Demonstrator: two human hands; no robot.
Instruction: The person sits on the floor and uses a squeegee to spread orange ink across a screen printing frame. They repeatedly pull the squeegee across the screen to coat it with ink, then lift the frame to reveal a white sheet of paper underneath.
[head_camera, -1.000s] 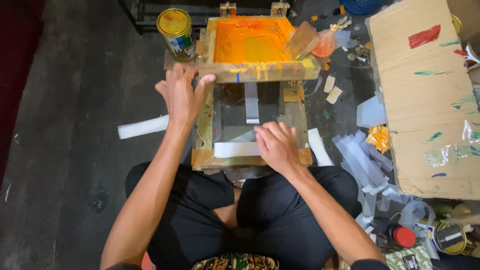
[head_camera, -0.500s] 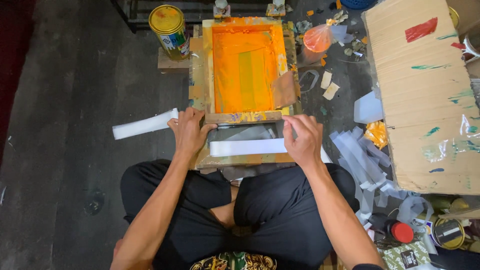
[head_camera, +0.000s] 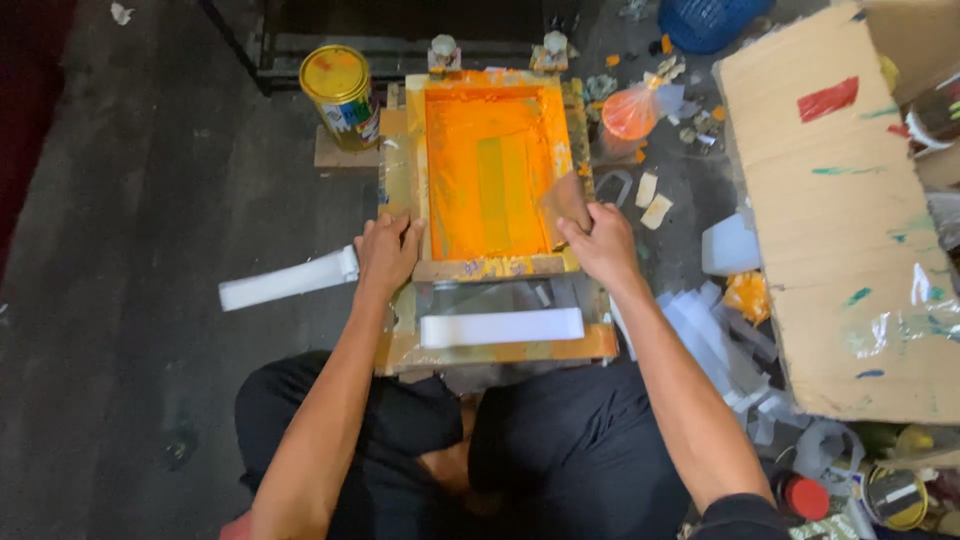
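orange-inked screen frame (head_camera: 497, 170) is gripped at its near corners by left hand (head_camera: 388, 252) and right hand (head_camera: 600, 240), steadying it over the white strip (head_camera: 502, 327).

A wooden screen-printing frame (head_camera: 492, 266), its mesh coated in glossy wet orange ink (head_camera: 490, 170), lies over a smooth white paper strip (head_camera: 501, 327), beside a shiny metal paint can (head_camera: 340, 85) and matt, paint-smeared brown cardboard (head_camera: 830, 230)

— What's the floor like?
— Dark grey concrete floor (head_camera: 120, 180), stained and littered with scraps on the right.
— Any furniture?
— A black metal frame (head_camera: 300, 40) along the top edge, and a paint-smeared cardboard sheet (head_camera: 830, 220) (streaks of red and green) on the right.
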